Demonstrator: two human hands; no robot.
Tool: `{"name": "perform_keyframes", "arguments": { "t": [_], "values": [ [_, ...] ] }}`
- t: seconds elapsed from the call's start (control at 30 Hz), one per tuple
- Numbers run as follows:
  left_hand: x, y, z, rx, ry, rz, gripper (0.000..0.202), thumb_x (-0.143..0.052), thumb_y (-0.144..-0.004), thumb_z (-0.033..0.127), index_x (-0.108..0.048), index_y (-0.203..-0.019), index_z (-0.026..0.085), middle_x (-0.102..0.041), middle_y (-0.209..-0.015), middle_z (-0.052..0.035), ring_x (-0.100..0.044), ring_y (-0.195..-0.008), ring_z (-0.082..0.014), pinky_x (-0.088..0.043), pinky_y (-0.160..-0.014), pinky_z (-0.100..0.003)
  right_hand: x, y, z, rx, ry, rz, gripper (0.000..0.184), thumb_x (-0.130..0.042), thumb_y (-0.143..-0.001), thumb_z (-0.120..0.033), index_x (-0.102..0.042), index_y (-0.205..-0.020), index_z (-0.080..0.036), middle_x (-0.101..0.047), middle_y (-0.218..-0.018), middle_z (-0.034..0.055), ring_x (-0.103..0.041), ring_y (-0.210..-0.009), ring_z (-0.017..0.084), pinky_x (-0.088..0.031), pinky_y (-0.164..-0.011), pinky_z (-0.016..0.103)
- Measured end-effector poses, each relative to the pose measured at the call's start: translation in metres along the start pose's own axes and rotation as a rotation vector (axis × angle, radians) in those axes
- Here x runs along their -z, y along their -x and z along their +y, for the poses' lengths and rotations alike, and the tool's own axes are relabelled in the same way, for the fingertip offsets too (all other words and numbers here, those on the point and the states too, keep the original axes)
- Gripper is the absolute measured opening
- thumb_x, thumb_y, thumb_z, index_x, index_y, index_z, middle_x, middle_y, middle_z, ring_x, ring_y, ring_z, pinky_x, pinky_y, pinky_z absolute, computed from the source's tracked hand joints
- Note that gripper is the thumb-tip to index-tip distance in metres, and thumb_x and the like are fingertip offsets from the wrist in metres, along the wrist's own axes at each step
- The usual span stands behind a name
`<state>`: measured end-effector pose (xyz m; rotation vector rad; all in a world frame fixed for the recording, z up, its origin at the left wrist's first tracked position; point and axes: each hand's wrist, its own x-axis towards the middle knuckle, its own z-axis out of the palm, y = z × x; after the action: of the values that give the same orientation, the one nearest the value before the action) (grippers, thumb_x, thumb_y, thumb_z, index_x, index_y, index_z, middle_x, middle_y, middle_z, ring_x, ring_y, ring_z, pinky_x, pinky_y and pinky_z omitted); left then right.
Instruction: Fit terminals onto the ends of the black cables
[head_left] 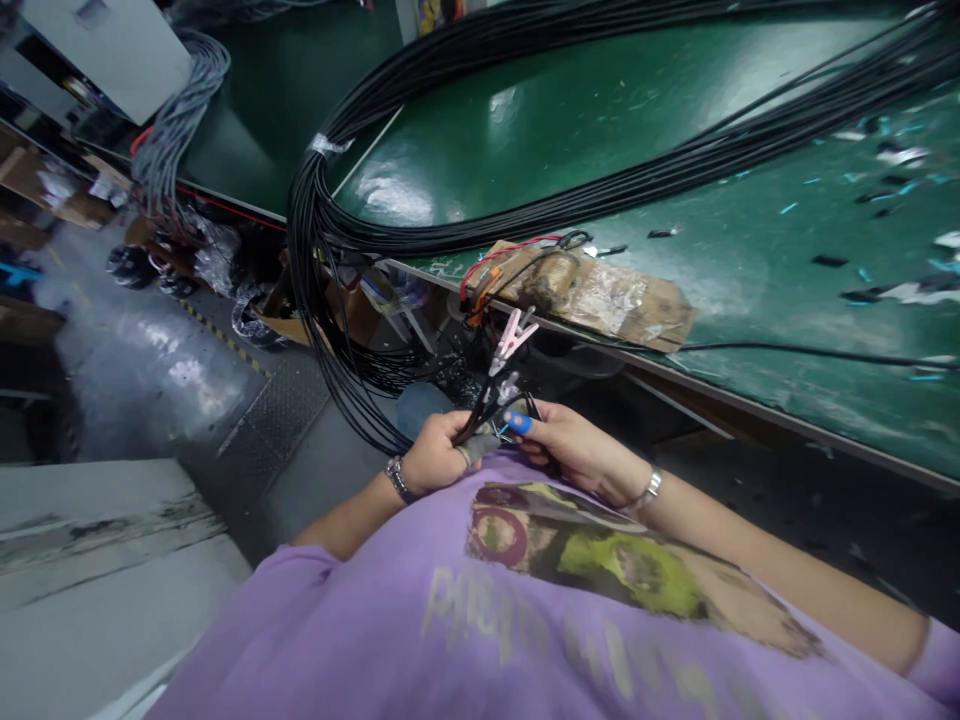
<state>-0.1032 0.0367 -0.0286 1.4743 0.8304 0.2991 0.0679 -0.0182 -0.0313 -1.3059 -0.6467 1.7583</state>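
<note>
Close to my body, my left hand (437,452) is closed around the ends of several black cables, its thumb covered in a grey wrap. Facing it, my right hand (566,445) has blue tape on the thumb and pinches a black cable whose thin light-blue inner wires show between the two hands. A pink clip (513,342) stands just above my hands, at the table's edge. From the big bundle of black cables (311,215) on the table, strands hang over the edge and run down to my left hand. My fingertips partly hide the cable ends.
The green table (570,110) stretches across the front. On its near edge lies a taped cardboard piece (630,305) with red and black wires beside it. Cable scraps (892,290) are strewn at the right. A grey cable bundle (184,120) hangs at the far left, above boxes on the floor.
</note>
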Motion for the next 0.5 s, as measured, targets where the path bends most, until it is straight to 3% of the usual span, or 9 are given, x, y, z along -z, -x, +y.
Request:
{"name": "perform_keyframes", "arguments": {
  "t": [0.17,0.27,0.37,0.5],
  "values": [
    [-0.0022,-0.0031,-0.0043,-0.053,-0.114,0.011,0.021,-0.068,-0.071,0.032,-0.064,-0.075,0.012,-0.054,-0.056,0.0029,-0.044,-0.052,-0.0065,-0.038,-0.052,-0.018,0.0005,-0.0016,-0.003,0.268,0.43,0.138,0.045,-0.076,-0.055,-0.055,-0.053,-0.069,-0.019,-0.051,-0.062,-0.0024,-0.043,-0.058,0.013,-0.038,-0.052,0.026],
    [-0.0018,-0.0036,-0.0031,-0.049,-0.153,0.052,0.022,-0.065,-0.073,0.033,-0.065,-0.076,0.011,-0.052,-0.054,0.0029,-0.044,-0.052,-0.0073,-0.037,-0.051,-0.018,0.0045,-0.002,-0.0021,0.391,0.484,0.227,0.041,-0.065,-0.068,-0.059,-0.054,-0.07,-0.019,-0.055,-0.065,0.0002,-0.047,-0.061,0.014,-0.043,-0.057,0.028],
    [-0.0011,-0.0038,-0.0029,-0.082,-0.212,0.077,0.025,-0.065,-0.073,0.036,-0.065,-0.076,0.011,-0.054,-0.059,0.0016,-0.045,-0.055,-0.008,-0.037,-0.053,-0.019,0.0054,0.0016,-0.0015,0.462,0.549,0.169,0.039,-0.055,-0.077,-0.057,-0.055,-0.069,-0.019,-0.057,-0.064,0.0012,-0.048,-0.06,0.015,-0.043,-0.056,0.027],
    [-0.0011,-0.0036,-0.0033,-0.123,-0.291,0.08,0.03,-0.066,-0.073,0.041,-0.065,-0.073,0.011,-0.057,-0.063,0.0001,-0.046,-0.059,-0.009,-0.039,-0.056,-0.02,0.005,0.0035,-0.002,0.464,0.681,0.098,0.038,-0.057,-0.076,-0.055,-0.053,-0.064,-0.019,-0.057,-0.063,0.0013,-0.048,-0.06,0.015,-0.04,-0.056,0.028]
  ]
}}
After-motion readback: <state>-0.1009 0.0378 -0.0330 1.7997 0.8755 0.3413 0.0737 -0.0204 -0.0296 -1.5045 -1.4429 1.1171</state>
